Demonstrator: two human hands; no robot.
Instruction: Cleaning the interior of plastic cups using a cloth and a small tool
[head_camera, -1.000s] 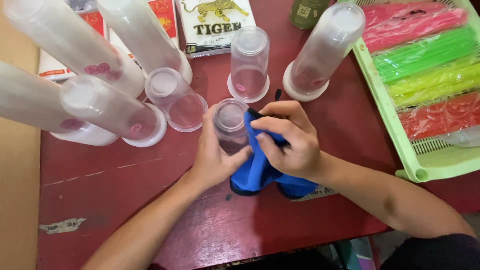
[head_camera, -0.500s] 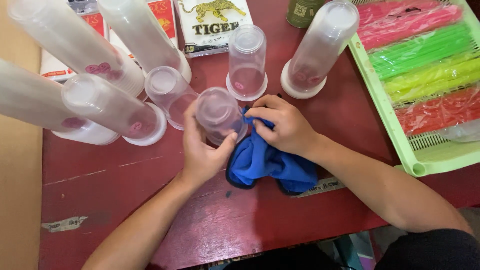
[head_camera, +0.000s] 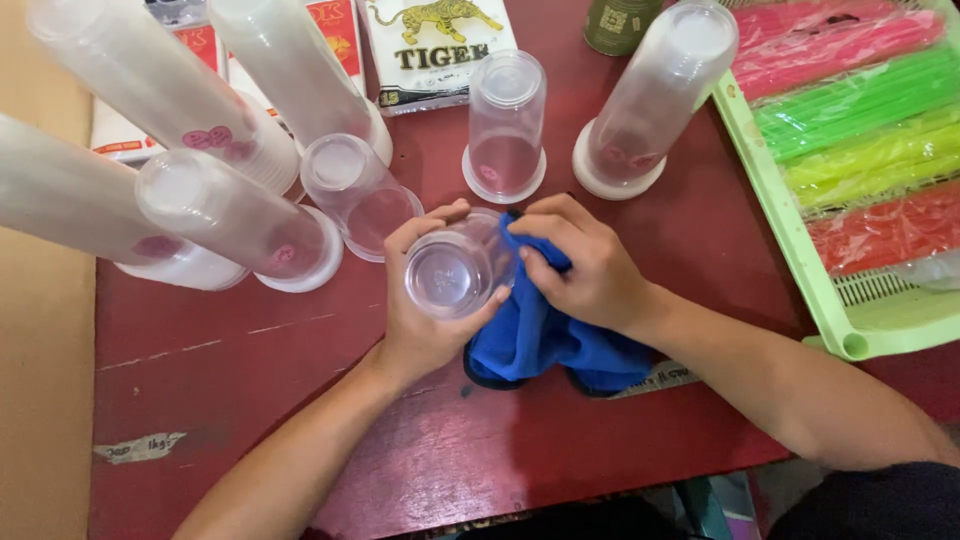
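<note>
Nearest the camera, at lower centre of the frame, the left hand (head_camera: 425, 310) was wrapped around a clear plastic cup (head_camera: 455, 270), fingers curled over its far side and thumb closed under the near side, so the cup was firmly held. The cup lay tipped, its long axis pointing roughly towards the camera, base facing up and the mouth turned away to the upper right. Just to its right, the right hand (head_camera: 590, 270) was closed on a bunched blue cloth (head_camera: 545, 340), pressing a fold of it against the cup's mouth end; the rest of the cloth lay on the worn red wooden table (head_camera: 250, 400) beneath both hands. Both hands touched the cup's sides, the left bearing it.

Farther back, single clear cups (head_camera: 505, 125) stood upside down at centre, with tall stacks of frosted cups (head_camera: 215, 225) leaning at upper left and another stack (head_camera: 655, 95) at upper right. At the right edge sat a pale green slotted tray (head_camera: 790, 260) holding bundled coloured straws (head_camera: 860, 110).
</note>
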